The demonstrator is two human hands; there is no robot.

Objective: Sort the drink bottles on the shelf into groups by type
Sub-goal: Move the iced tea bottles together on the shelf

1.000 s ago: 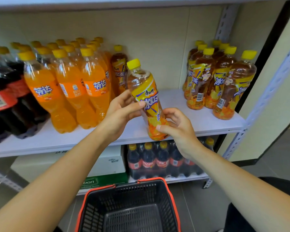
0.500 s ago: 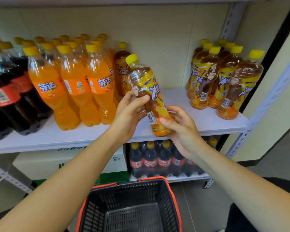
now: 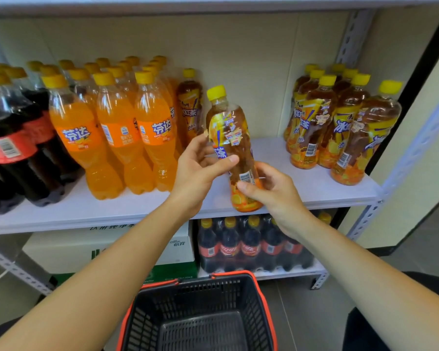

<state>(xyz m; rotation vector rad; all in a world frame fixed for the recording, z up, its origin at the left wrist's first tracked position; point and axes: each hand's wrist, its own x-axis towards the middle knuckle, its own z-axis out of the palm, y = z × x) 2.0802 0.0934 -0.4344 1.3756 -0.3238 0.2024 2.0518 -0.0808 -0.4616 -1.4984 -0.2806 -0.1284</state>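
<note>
An iced tea bottle with a yellow cap is held almost upright in front of the white shelf. My left hand grips its middle, thumb across the label. My right hand holds its lower end. Several orange soda bottles stand on the left half of the shelf, with cola bottles at the far left. One more iced tea bottle stands behind the orange sodas. A group of iced tea bottles stands at the right end.
A black shopping basket with a red rim sits below my arms. On the lower shelf stand a shrink-wrapped pack of cola and white and green cartons. A metal upright bounds the shelf on the right.
The held bottle has turned from a left tilt to nearly upright and rotated, so its barcode faces me. Both hands stay on it and have shifted slightly right.
</note>
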